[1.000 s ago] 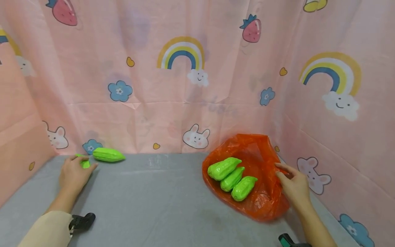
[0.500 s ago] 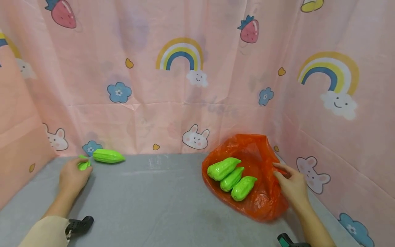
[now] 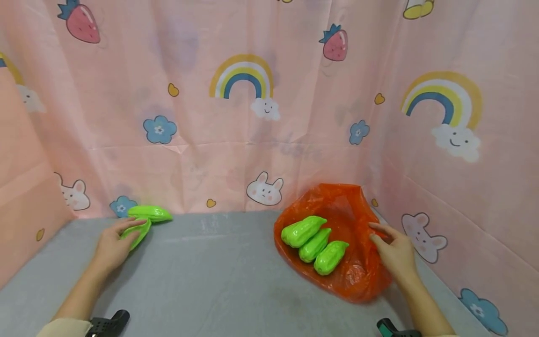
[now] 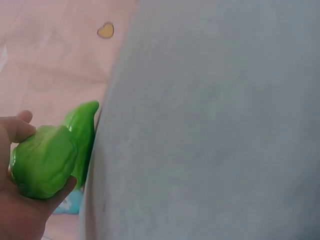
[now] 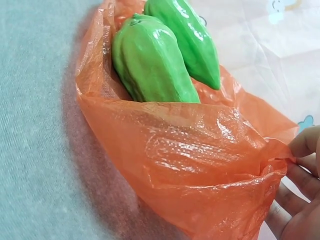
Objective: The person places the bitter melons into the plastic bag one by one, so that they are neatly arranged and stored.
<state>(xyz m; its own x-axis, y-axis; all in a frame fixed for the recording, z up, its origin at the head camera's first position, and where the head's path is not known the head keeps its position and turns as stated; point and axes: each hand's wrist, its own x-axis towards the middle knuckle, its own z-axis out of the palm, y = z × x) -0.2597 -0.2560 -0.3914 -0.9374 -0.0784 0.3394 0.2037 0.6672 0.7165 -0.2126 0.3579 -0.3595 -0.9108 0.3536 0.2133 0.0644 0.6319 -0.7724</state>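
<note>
In the head view my left hand grips a glossy bright green gourd, ridged and tapering, with fingers above and thumb below. Its blunt end faces the left wrist camera, where the held gourd overlaps a second green gourd. That second gourd lies along the foot of the back wall. On the right, my right hand pinches the edge of a red-orange plastic bag and holds its mouth spread. Several similar gourds lie inside the bag, their tips toward the upper right.
A grey cloth-like table surface runs between the two hands. Pink printed sheeting rises behind it and along both sides. Dark wrist devices show at the lower edge of the head view.
My left hand has lifted its gourd and moved right, so that the gourd now overlaps the one by the wall. My right hand keeps its hold on the bag. The head view has shifted slightly.
</note>
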